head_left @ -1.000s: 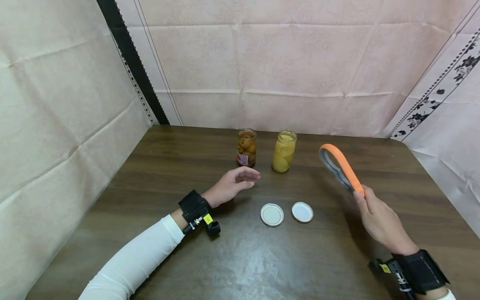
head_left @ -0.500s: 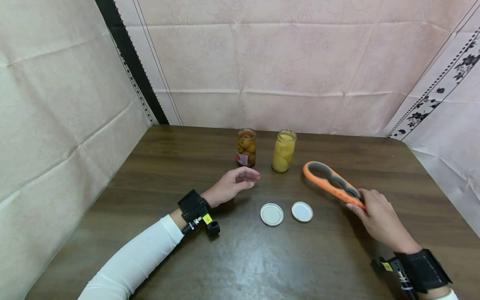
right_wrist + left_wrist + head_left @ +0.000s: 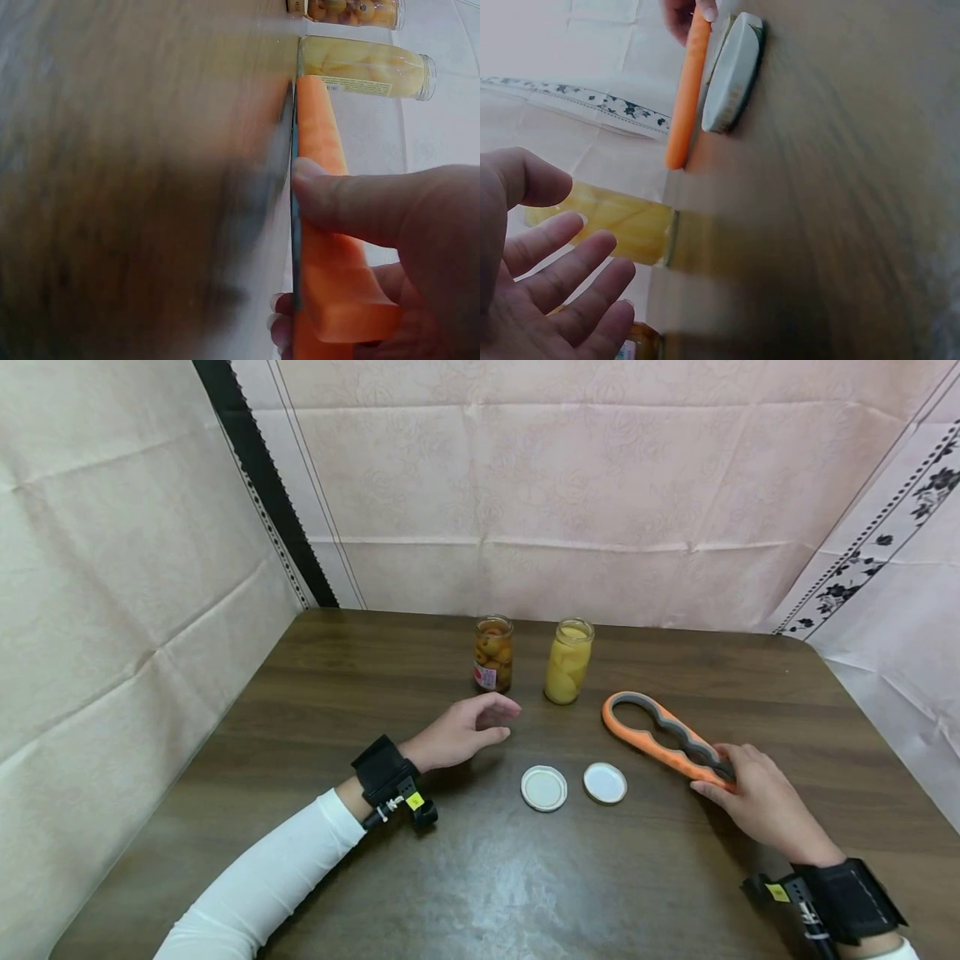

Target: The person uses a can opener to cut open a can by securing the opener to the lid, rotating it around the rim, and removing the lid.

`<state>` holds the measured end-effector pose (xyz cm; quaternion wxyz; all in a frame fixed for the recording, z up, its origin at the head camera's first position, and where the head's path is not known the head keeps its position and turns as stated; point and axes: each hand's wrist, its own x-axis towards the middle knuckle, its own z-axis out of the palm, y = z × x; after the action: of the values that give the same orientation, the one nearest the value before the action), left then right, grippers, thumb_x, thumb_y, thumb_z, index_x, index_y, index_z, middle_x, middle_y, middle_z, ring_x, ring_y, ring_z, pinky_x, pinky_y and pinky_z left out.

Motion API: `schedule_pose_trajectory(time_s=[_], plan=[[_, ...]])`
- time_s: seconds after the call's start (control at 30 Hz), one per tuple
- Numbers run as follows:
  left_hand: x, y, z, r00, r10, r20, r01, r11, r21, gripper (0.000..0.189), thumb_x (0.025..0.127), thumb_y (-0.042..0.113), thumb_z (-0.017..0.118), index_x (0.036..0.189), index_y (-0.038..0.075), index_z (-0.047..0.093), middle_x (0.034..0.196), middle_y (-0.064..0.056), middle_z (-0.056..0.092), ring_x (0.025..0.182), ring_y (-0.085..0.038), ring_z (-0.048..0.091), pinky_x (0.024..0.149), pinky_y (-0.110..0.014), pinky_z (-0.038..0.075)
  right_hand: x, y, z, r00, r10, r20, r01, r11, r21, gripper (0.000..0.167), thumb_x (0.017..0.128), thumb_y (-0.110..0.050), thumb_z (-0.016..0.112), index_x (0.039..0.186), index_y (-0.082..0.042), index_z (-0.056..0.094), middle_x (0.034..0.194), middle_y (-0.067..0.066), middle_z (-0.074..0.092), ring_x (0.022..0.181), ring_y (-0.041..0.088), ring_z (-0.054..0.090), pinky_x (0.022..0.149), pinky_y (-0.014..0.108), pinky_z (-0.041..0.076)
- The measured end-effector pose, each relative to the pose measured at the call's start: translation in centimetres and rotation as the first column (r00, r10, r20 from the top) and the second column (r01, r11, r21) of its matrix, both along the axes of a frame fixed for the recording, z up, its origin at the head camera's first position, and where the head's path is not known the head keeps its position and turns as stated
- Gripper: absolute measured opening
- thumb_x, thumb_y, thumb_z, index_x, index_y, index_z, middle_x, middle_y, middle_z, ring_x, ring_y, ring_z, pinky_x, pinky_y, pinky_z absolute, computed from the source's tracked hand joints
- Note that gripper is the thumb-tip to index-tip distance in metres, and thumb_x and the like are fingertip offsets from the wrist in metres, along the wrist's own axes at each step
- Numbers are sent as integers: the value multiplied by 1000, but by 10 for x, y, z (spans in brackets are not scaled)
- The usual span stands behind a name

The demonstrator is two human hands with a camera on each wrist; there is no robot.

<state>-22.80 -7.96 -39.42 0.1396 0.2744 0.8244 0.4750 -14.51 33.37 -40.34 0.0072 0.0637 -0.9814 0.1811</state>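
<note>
My right hand [image 3: 765, 797] grips the handle ends of an orange jar opener [image 3: 637, 739] with a wavy grey inner edge. It lies low and flat at the table surface, its looped end toward the jars; in the right wrist view the thumb presses along the orange handle [image 3: 322, 262]. My left hand [image 3: 465, 731] holds nothing, fingers loosely spread, just in front of a lidless jar of brownish round fruit [image 3: 493, 656]. Right of that jar stands a lidless jar of yellow fruit pieces [image 3: 568, 662]. Two white lids [image 3: 543, 789] lie side by side between my hands.
The brown wooden table [image 3: 375, 677] ends at the back against a pale cloth [image 3: 570, 502]. More cloth hangs at the left [image 3: 112, 568] and right sides. Both jars stand near the back edge.
My right hand has turned the jar opener from upright on edge to flat and lowered it to the table. The left hand, jars and lids stay almost in place.
</note>
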Motion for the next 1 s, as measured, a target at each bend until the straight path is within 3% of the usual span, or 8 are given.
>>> schedule_pose_trajectory(time_s=[0.23,0.4,0.57,0.73,0.87,1.0], plan=[[7,0,9,997,-38,-62,37,999,-13,36,102,18,62,136,9,58,140,-11,61,133,-24,55,114,-49,43,-4,-1,-1,997,23,78,-24,1000,4,65,89,-36,77,125,14,56,98,19,54,82,26,46,62,30,35],[12,0,14,998,-36,-49,36,999,-3,34,102,19,61,135,10,59,139,-11,62,130,-23,56,113,-48,43,-6,-2,0,992,37,124,-37,999,-3,70,90,-37,76,129,17,52,100,23,52,82,27,48,56,27,40],[12,1,11,998,-31,-51,30,999,-13,35,102,19,62,135,9,60,137,-11,62,128,-21,57,113,-48,43,-6,2,0,991,38,131,-41,999,23,74,90,-40,76,130,17,52,103,26,53,85,30,50,60,29,41],[13,5,4,997,-41,-68,38,998,-40,35,102,18,62,135,8,59,137,-11,63,129,-23,56,113,-49,43,0,3,-6,997,55,52,-59,996,69,71,89,-43,76,129,13,55,107,26,57,93,35,51,71,43,45],[14,7,4,996,-43,-76,38,997,-66,36,101,18,62,136,9,59,137,-9,63,129,-22,56,112,-49,44,5,-6,-2,997,77,-18,-75,993,86,71,94,-49,69,135,7,52,119,29,59,106,43,53,83,58,46],[15,7,7,988,-65,-142,45,989,-140,36,102,20,62,136,9,59,137,-5,62,129,-20,55,111,-46,45,3,-21,6,983,153,-104,-144,986,84,70,97,-51,63,140,4,50,125,25,60,114,44,56,91,62,44]])
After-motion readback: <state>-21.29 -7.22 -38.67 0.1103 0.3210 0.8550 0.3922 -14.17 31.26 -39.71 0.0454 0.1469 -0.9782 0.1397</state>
